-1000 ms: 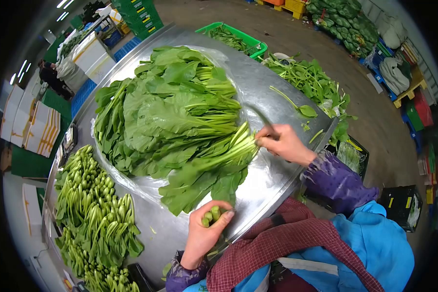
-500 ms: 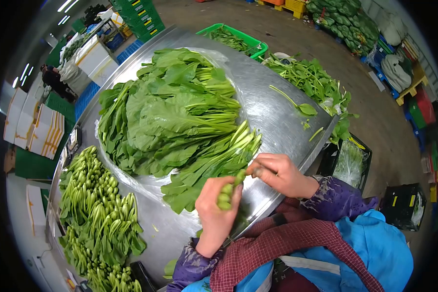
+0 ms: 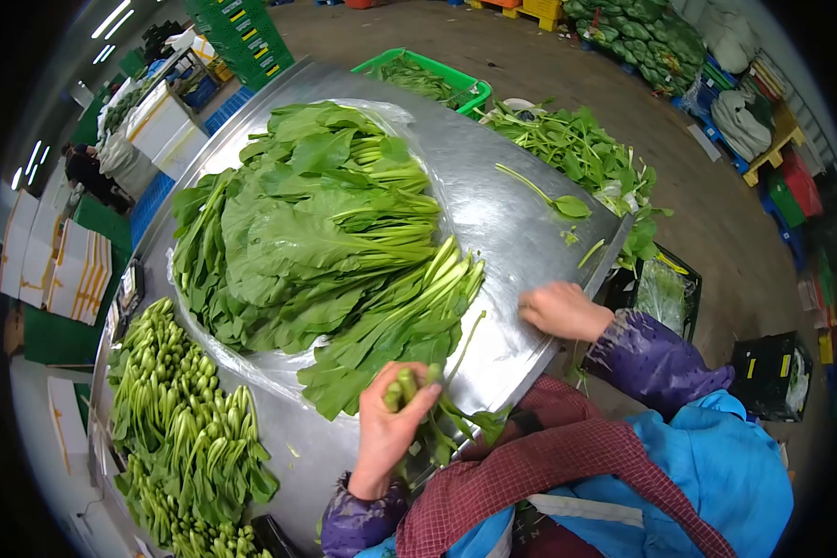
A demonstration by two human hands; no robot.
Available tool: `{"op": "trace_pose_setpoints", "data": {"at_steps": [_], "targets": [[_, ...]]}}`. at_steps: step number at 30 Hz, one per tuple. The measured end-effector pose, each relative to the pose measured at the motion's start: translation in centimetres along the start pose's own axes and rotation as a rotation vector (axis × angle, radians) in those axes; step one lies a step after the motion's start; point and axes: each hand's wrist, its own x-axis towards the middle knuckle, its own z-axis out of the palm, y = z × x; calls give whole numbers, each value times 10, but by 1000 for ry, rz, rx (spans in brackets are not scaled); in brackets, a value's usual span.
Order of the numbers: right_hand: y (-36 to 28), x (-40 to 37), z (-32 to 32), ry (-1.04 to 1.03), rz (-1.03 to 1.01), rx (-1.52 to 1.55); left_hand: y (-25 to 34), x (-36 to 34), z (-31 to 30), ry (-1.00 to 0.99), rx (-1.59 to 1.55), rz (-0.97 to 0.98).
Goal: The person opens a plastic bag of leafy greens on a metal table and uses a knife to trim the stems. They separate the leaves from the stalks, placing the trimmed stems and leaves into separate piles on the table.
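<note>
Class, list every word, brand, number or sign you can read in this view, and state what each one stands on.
No text can be read.
Yellow labels on the stacked green crates: too small to read.
Yellow labels on the black crate at far right: too small and blurred to read.

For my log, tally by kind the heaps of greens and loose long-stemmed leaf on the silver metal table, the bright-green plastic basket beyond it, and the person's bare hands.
Broad-leaved green heap: 1
Stubby-stemmed green heap: 1
Loose long-stemmed green leaf: 1
Bright-green plastic basket: 1
Bare left hand and right hand: 2
Total: 6
</note>
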Motion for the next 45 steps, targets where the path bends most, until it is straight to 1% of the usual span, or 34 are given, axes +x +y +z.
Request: {"op": "trace_pose_setpoints", "data": {"at_steps": [1,2,3,5,6,8,9,10,11,12,13,15,16,20,21,22,23,25,26,27,28,29,31,32,33,35,36,37,38,39,40,41,43,45], "targets": [[4,9,1,192,-12,102,4,0,-4,-30,-75,-51],[8,19,4,386,-27,203,2,1,-3,-63,-187,18],[7,32,7,386,-25,202,4,2,-3,-64,-187,18],[4,59,19,824,-207,313,12,0,-4,-105,-433,-79],[10,69,25,827,-209,318,11,-1,-11,-117,-433,-174],[18,87,29,645,-271,242,6,-5,-17,-73,-458,-134],[17,87,22,649,-275,243,4,-6,-19,-30,-492,-93],[14,81,11,578,-300,378,9,-8,-19,27,-572,-68],[10,73,1,499,-321,513,10,-11,-21,33,-576,-70],[1,63,-8,561,-329,717,11,-14,-26,83,-518,-51],[-7,48,-25,558,-327,717,13,-16,-29,130,-459,-30],[-19,27,-54,372,-142,1242,23,-20,-23,178,-461,-30],[-23,26,-54,396,-178,1335,24,-20,-20,170,-345,8],[-42,16,-44,409,-143,1400,39,-26,0,124,-9,84],[-47,14,-40,398,-149,1399,40,-27,5,115,75,121],[-51,12,-36,436,-159,1349,40,-24,10,123,244,300],[-55,9,-32,472,-170,1300,44,-22,15,149,403,420],[-64,4,-24,432,-148,1287,36,-13,20,215,522,696],[-68,4,-15,571,-294,1152,34,-8,22,224,527,692],[-73,2,-11,709,-433,1007,32,-3,25,271,637,753],[-77,-7,-10,639,-456,957,31,1,26,314,743,814],[-82,-14,-7,619,-514,949,29,0,26,312,741,815],[-83,-21,-7,486,-551,954,24,-4,26,52,696,620],[-77,-23,-10,302,-425,1061,22,-7,28,43,599,478],[-69,-22,-19,140,-201,1057,19,-10,27,35,596,481],[-49,4,-17,276,15,1067,13,-13,24,11,559,371],[-37,21,-14,420,-24,906,13,-16,23,-15,521,301],[-24,39,-10,557,-65,740,10,-19,24,-16,520,302],[-11,58,-1,557,-66,739,6,-21,24,-62,507,251],[3,76,9,640,-208,540,4,-22,25,-107,496,199],[7,87,15,717,-348,339,4,-22,27,-130,488,198],[11,95,22,718,-350,343,4,-23,27,-128,492,196],[9,102,25,610,-259,236,4,-24,27,-106,479,215],[13,101,20,599,-258,243,4,-26,22,-85,484,221]]}}
